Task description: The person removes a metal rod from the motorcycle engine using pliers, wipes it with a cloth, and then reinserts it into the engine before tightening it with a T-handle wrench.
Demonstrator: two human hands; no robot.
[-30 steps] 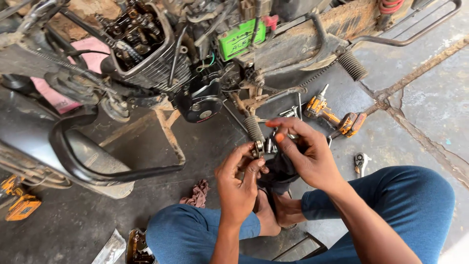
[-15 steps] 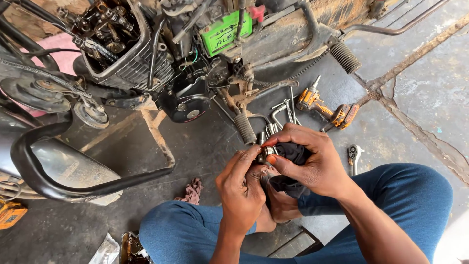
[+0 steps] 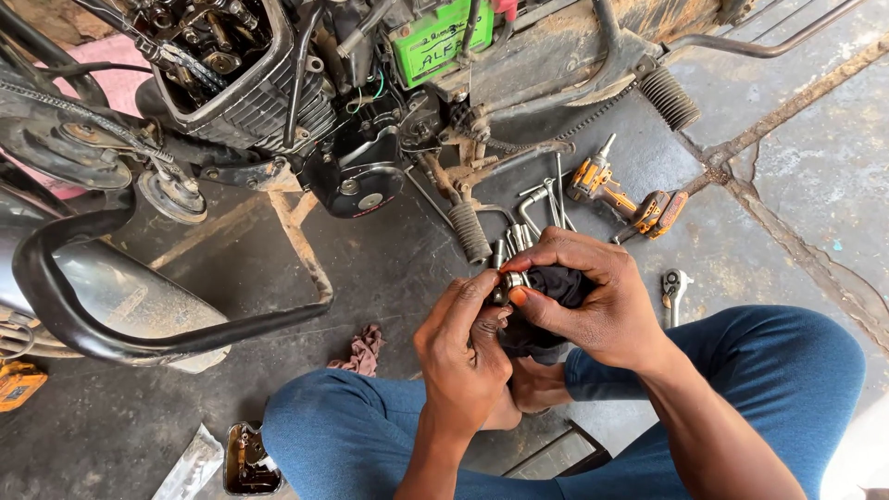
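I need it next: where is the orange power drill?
The orange power drill lies on the floor, upper right in the head view, beside the wrenches, beyond the right hand.

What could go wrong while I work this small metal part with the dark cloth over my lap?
1. The small metal part is pinched only by fingertips of the left hand and right hand; it could slip and drop between the legs.
2. The dark cloth hides part of it, so the grip may be hard to judge.
3. Loose wrenches and a ratchet lie close by, easy to knock.
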